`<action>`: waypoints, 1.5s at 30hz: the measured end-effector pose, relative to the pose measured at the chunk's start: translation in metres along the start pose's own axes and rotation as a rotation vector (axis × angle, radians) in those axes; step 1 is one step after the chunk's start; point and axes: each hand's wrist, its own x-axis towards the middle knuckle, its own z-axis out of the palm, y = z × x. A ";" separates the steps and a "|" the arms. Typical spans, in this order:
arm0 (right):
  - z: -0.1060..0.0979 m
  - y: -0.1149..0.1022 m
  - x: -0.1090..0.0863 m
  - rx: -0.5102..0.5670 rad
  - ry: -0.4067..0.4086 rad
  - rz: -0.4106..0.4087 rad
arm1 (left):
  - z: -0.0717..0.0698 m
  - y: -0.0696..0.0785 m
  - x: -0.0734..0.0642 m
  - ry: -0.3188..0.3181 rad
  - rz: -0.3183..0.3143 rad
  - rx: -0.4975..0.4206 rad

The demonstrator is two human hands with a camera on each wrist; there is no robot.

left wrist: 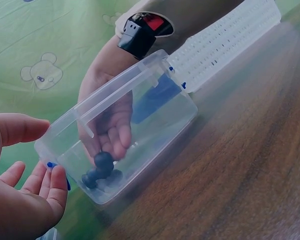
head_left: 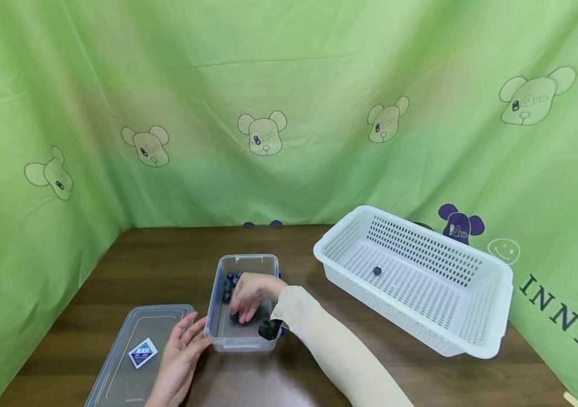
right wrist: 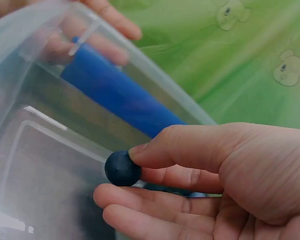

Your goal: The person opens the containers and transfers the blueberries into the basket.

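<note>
A clear plastic container (head_left: 245, 343) with blue side clips stands on the table, several dark blueberries (head_left: 228, 287) lying along its left side. My right hand (head_left: 253, 295) reaches down inside it. Between thumb and fingers that hand pinches one round blueberry (right wrist: 122, 168), low over the container floor. My left hand (head_left: 183, 353) touches the container's near left corner from outside. In the left wrist view its thumb lies at the rim and its fingers rest by a blue clip (left wrist: 68, 183), loosely extended. The near hand partly covers the clear lid (head_left: 131, 330) with its blue-white label.
A white perforated basket (head_left: 390, 299) stands on the right of the table, with one small dark blueberry (head_left: 377, 271) on its floor. The brown wooden table (head_left: 166, 265) meets a green curtain (head_left: 319, 169) printed with bear heads at the back and sides.
</note>
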 end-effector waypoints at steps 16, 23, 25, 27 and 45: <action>-0.049 -0.017 -0.024 0.106 0.039 -0.070 | 0.001 0.001 0.001 0.003 0.018 -0.015; -0.085 -0.026 -0.046 0.160 0.102 -0.123 | 0.002 0.001 0.004 -0.017 0.040 -0.048; -0.095 -0.025 -0.052 0.157 0.127 -0.132 | 0.001 0.000 0.004 -0.022 0.043 -0.053; -0.103 -0.025 -0.060 0.153 0.148 -0.147 | 0.000 0.000 0.003 -0.019 0.034 -0.053; -0.180 0.011 -0.127 0.371 0.310 -0.232 | -0.002 -0.002 0.002 -0.026 0.060 -0.059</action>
